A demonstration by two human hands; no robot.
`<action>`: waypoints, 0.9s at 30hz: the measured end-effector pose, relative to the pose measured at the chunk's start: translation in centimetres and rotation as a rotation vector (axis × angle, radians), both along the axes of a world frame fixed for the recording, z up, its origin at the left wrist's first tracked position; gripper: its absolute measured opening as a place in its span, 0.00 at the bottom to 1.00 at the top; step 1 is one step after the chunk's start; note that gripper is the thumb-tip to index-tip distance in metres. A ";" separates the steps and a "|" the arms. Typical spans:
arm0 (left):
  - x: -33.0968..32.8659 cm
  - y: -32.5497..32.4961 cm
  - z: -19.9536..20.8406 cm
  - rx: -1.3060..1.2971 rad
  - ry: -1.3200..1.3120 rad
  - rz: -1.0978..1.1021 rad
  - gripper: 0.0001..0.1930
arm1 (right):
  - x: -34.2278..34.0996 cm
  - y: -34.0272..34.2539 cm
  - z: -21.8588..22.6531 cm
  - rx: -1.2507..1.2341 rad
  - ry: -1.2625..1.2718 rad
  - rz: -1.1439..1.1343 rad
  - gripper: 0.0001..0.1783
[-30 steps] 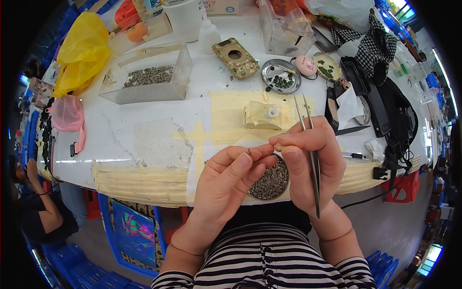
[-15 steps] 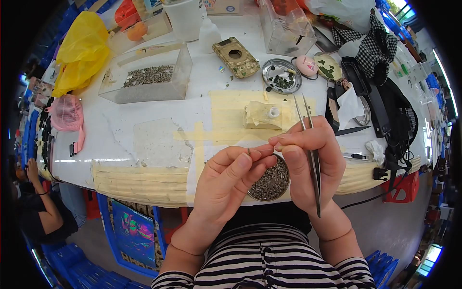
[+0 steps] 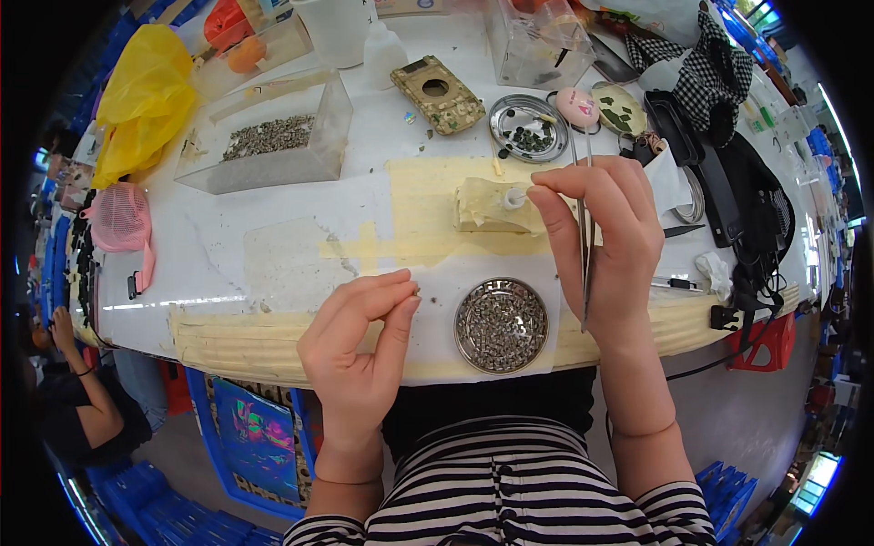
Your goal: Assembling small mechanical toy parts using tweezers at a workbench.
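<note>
My left hand (image 3: 355,350) is closed in a pinch above the table's front part, with a tiny dark piece (image 3: 415,288) just showing at its fingertips. In my right hand (image 3: 605,241) a pair of metal tweezers (image 3: 587,246) hangs between the fingers, tips pointing away from me. Thumb and forefinger of that hand pinch close beside a small white cup (image 3: 515,197) on a tape-wrapped block (image 3: 473,205); anything thin between them is too small to make out. Between the hands stands a round dish (image 3: 502,326) full of small metal-coloured parts.
A camouflage model tank hull (image 3: 439,96) lies behind the block, beside a round metal dish of dark green pieces (image 3: 528,129). A clear box of small parts (image 3: 264,136) stands back left. Bags and black straps (image 3: 751,209) crowd the right. Another person (image 3: 91,400) sits far left.
My hands have parted: the left moved down and left, the right went up and away to the white cup. The dish of metal-coloured parts is now uncovered.
</note>
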State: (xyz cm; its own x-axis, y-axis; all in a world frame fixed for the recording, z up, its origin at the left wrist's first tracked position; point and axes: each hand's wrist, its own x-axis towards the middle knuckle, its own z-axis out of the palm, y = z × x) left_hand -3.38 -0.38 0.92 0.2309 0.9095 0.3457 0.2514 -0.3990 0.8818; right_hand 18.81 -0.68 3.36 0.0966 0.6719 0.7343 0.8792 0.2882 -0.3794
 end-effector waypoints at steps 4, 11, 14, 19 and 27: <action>-0.8 -0.2 0.1 0.121 0.222 0.080 0.07 | 0.0 0.1 -0.6 -0.064 -0.045 0.024 0.11; -0.6 0.1 -0.2 0.335 0.424 0.034 0.08 | 0.4 -1.1 0.1 0.019 -0.032 0.008 0.16; 0.3 0.5 0.3 0.318 0.466 0.004 0.07 | 0.5 -2.4 0.5 0.008 0.001 0.005 0.15; 0.8 0.9 0.5 0.312 0.450 -0.079 0.07 | 1.1 -4.5 0.7 -0.038 0.041 -0.025 0.13; 1.0 0.0 0.4 0.319 0.491 -0.066 0.08 | 2.3 -6.4 0.7 -0.062 0.057 -0.093 0.12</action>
State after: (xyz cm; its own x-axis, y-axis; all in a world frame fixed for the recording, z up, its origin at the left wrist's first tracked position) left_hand -2.36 -0.36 1.35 0.4859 0.7563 0.4380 0.5653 -0.6542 0.5025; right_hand 21.14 -7.06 4.04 0.2008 0.7024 0.6829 0.8775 0.1809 -0.4441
